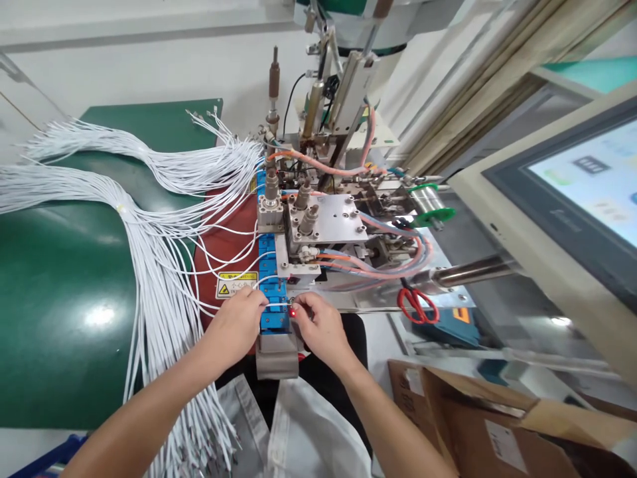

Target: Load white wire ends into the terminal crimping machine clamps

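- The left hand (239, 328) has its thumb and forefinger pressed together, pinching a white cable (279, 305) at the left edge of the row of blue blocks (273, 320).
- The right hand (321, 325) pinches the same cable's far end between thumb and forefinger; those fingers partly hide the tip, and a small red light (293, 313) glows beside the thumb.
- The white cable lies across the blue blocks, near their closest end, where a grey metal bracket (277, 358) juts toward the person.
- Just beyond the hands, the machine's metal plate (328, 219) and its fittings crowd the right side of the row and cover part of it.
- Orange and clear hoses (388, 265) loop out to the right, short of a wire spool (430, 204) with green rims.
- Red-handled scissors (417, 307) hang at the machine's edge, well apart from the right hand.
- Leftward, a near cable bundle (149, 265) and a far cable bundle (169, 162) sprawl over the green table (54, 285), with loose strands reaching the blocks.
- The left hand overlaps a yellow-and-white warning label (236, 284).
- A tilted screen (592, 179) fills the right side, above an open cardboard box (472, 418).
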Demonstrator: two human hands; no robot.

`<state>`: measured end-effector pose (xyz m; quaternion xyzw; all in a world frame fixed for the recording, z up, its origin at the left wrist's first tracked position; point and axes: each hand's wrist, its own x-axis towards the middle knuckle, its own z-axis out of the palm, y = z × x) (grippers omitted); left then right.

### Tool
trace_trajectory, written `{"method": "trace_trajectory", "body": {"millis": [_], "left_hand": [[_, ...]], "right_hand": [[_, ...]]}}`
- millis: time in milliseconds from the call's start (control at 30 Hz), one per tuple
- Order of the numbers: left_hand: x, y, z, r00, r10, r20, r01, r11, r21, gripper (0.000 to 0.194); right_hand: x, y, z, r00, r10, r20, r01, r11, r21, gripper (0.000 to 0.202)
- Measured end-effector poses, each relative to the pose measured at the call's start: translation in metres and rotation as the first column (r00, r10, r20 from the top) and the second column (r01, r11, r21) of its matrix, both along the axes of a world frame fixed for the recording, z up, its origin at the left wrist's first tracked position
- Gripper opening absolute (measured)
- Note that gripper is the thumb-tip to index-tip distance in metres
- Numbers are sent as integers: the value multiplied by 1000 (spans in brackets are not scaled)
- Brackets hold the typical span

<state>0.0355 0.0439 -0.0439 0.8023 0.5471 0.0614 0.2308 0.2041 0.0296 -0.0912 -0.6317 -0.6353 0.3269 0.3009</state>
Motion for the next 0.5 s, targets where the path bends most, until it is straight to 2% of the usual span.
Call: {"method": "trace_trajectory", "body": {"millis": [200, 367, 500], "left_hand": [[1, 2, 0, 1000, -23, 16, 24, 1000, -14, 20], [0, 1, 0, 998, -53, 38, 51, 998, 33, 20], [0, 1, -1, 996, -82, 24, 81, 996, 46, 18]], "right_hand": [[4, 8, -3, 992, 122, -8, -122, 992, 35, 26], [0, 12, -8, 979, 105, 174, -136, 975, 178, 32], [-4, 8, -17, 985, 63, 163, -99, 970, 221, 29]]}}
